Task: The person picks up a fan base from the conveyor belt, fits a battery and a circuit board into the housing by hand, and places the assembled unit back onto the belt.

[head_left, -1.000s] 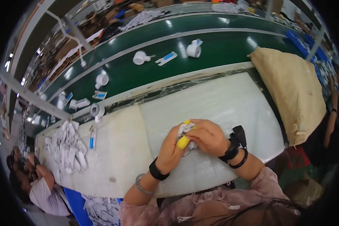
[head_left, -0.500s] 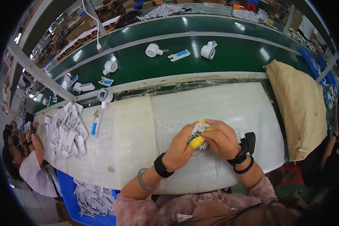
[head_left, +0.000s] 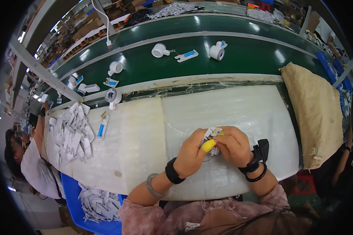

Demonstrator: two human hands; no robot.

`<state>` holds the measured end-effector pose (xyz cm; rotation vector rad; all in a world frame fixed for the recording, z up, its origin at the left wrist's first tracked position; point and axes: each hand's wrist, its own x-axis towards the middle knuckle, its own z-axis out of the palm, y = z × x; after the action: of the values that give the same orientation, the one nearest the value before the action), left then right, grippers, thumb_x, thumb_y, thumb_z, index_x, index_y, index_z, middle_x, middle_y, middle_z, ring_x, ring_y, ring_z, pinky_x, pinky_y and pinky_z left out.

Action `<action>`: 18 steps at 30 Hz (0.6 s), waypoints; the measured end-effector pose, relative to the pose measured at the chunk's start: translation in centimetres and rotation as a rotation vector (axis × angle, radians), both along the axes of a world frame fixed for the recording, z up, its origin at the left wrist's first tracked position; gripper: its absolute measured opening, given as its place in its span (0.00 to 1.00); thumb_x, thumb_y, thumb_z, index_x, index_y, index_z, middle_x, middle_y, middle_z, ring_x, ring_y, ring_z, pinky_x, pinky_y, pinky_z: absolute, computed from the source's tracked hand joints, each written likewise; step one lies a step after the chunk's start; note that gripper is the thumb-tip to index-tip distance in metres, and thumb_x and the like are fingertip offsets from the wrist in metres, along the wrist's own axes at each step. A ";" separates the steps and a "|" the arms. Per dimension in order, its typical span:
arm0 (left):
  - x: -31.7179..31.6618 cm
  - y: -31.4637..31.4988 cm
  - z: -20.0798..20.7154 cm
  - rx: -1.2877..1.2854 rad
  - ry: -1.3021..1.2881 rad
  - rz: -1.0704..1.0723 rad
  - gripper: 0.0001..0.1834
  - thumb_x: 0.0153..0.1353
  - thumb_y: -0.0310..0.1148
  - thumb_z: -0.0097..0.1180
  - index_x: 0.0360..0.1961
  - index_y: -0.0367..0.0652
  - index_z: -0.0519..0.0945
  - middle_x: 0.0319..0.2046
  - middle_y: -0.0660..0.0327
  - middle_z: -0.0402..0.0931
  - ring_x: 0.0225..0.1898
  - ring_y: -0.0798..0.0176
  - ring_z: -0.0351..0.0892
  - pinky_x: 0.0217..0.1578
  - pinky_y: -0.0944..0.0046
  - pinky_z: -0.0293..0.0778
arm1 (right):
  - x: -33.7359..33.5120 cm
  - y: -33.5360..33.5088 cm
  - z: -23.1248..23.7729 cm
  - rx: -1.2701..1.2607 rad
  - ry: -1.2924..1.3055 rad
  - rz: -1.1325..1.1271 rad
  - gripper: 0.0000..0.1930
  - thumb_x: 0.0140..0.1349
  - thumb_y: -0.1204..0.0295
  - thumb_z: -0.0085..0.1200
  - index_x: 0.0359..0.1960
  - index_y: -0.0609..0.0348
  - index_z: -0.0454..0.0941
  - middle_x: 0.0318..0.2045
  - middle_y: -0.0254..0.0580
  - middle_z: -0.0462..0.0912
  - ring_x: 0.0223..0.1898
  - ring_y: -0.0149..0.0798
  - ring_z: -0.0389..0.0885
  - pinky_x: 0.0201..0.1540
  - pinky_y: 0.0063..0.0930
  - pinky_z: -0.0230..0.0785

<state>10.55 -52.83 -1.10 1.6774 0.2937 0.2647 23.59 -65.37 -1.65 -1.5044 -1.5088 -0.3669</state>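
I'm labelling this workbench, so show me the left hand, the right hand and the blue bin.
Left hand (head_left: 188,154), head view: back of the hand.
Right hand (head_left: 237,147), head view: back of the hand.
Blue bin (head_left: 71,200), head view: bare left side wall.

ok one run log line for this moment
left hand: holds white plastic part | right hand: pinches same part | bench, left: pile of white plastic pieces | beyond bench: green conveyor belt
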 end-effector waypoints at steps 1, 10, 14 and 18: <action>0.0 0.0 0.0 0.013 -0.002 0.004 0.15 0.62 0.23 0.48 0.50 0.36 0.73 0.41 0.50 0.74 0.41 0.50 0.76 0.44 0.60 0.71 | 0.0 -0.1 -0.1 -0.027 -0.003 -0.012 0.10 0.48 0.80 0.60 0.35 0.61 0.81 0.29 0.44 0.78 0.31 0.44 0.80 0.45 0.38 0.78; 0.3 0.6 -1.3 0.308 -0.262 0.017 0.15 0.63 0.23 0.46 0.51 0.36 0.73 0.40 0.53 0.74 0.38 0.55 0.76 0.41 0.62 0.72 | -0.5 0.4 -0.6 0.026 0.031 -0.040 0.13 0.45 0.80 0.65 0.34 0.60 0.81 0.30 0.43 0.79 0.31 0.46 0.80 0.36 0.36 0.76; 0.2 0.3 -1.1 -0.163 -0.047 -0.011 0.15 0.70 0.31 0.43 0.54 0.39 0.70 0.33 0.63 0.74 0.26 0.74 0.74 0.24 0.73 0.70 | -0.3 -0.1 0.3 -0.023 0.062 -0.042 0.13 0.46 0.78 0.66 0.35 0.58 0.80 0.34 0.44 0.80 0.33 0.47 0.80 0.34 0.35 0.74; 1.3 1.9 -1.4 -0.413 -0.130 0.227 0.17 0.70 0.39 0.43 0.54 0.41 0.72 0.35 0.61 0.78 0.30 0.70 0.78 0.31 0.70 0.76 | -0.2 0.6 0.0 0.001 0.101 -0.065 0.12 0.47 0.78 0.65 0.35 0.57 0.80 0.35 0.43 0.80 0.33 0.46 0.79 0.33 0.34 0.73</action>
<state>11.85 -50.93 -2.48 1.2143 0.4115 0.4484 23.39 -64.78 -1.68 -1.5515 -1.3830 -0.3250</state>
